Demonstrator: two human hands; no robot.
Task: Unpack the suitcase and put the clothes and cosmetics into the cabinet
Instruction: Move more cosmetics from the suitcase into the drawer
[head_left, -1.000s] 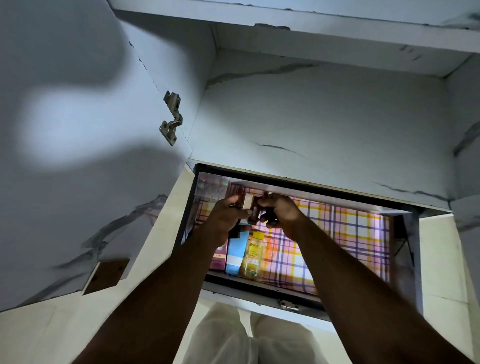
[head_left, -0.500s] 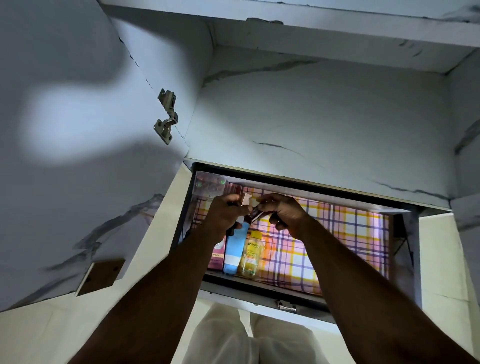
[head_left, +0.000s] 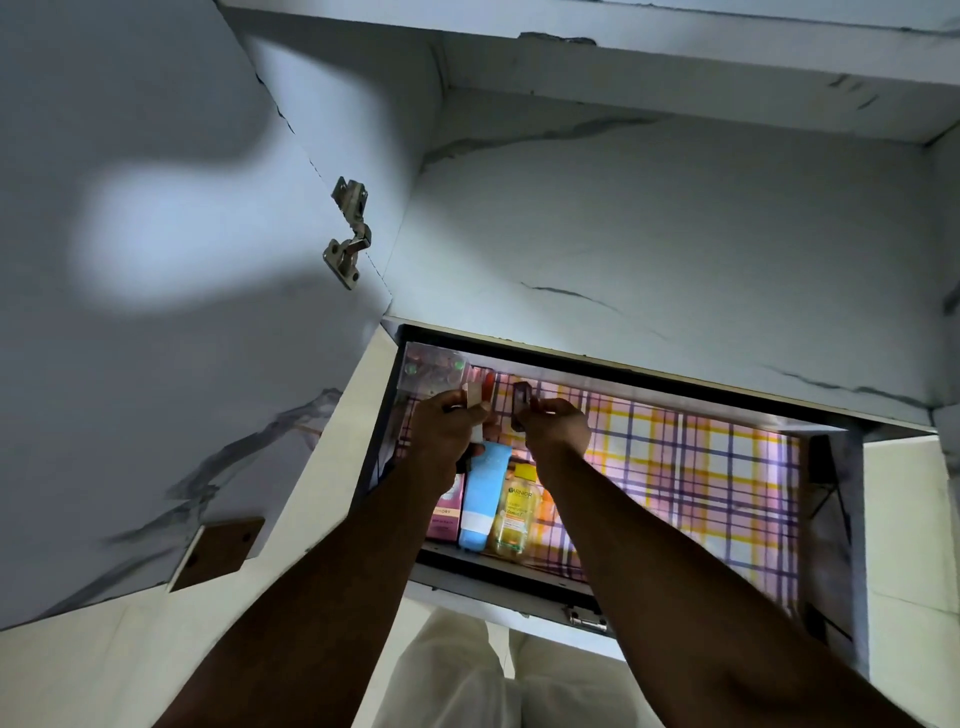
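Right hand (head_left: 558, 427) pinches dark cosmetic (head_left: 520, 407) | above drawer (head_left: 519, 569) | left hand (head_left: 451, 422) beside

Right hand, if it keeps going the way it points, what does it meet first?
Probably the checked liner on the drawer floor: the right hand, gripping a small dark item, has nothing else visible ahead. Depth is unclear.
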